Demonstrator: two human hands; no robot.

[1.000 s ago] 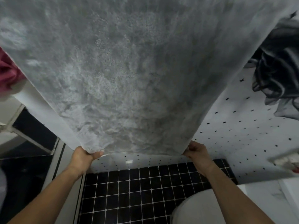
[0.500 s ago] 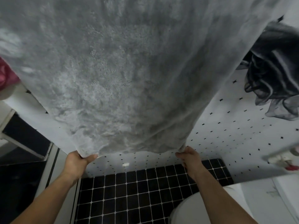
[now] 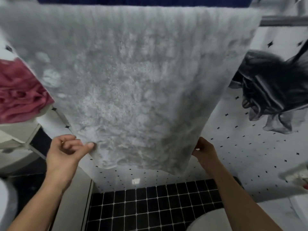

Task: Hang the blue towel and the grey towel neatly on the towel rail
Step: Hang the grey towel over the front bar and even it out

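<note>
Left hand [image 3: 65, 154] has let go of the lower left corner: fingers loosely curled now, only the thumb tip touching the grey towel [image 3: 133, 80]. Right hand [image 3: 205, 150] now grips higher on the right edge, with the corner drooping below it. The view tips up, and the towel's top edge and a dark blue band [image 3: 141, 0] come in along the top of the frame.

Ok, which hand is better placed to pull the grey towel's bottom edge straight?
Right, probably. The right hand grips the grey towel at its lower right edge; the left hand only touches it with a thumb, fingers curled clear.
</note>
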